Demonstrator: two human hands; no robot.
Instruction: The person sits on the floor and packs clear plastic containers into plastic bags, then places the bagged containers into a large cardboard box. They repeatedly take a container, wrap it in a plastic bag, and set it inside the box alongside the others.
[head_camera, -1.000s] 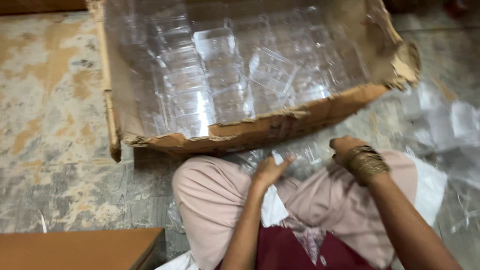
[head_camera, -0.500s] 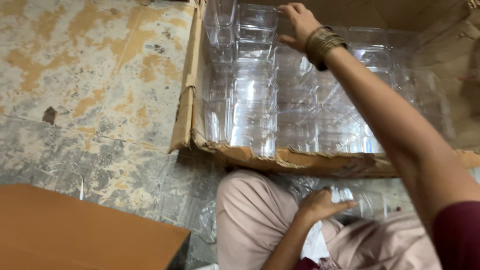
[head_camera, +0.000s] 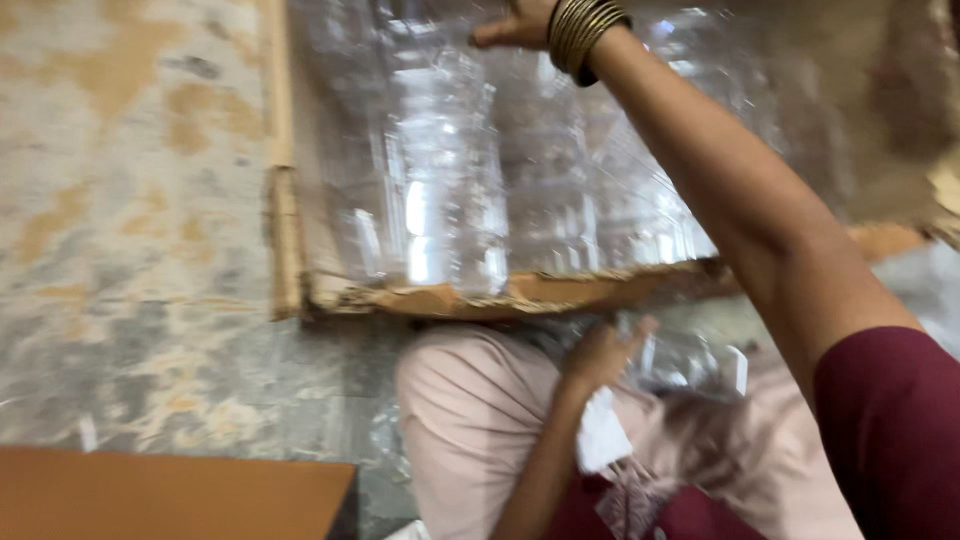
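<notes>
Right hand is stretched out over the cardboard box, at the top edge of the view, wrist stacked with brass-coloured bangles. Only thumb and part of the palm show; the fingers are cut off by the frame, so cannot tell whether it grips anything. It sits at the far end of the clear plastic containers that fill the box in upright stacks.

Left hand lies low, in the lap, just below the torn near wall of the box. Fingers loosely curled, half open, resting against more clear plastic pieces piled on the pale pink trousers. No firm grip visible; motion blur hides the contact.

The box stands on a worn, mottled floor. A brown board fills the lower left corner. A white cloth scrap lies by the left forearm.
</notes>
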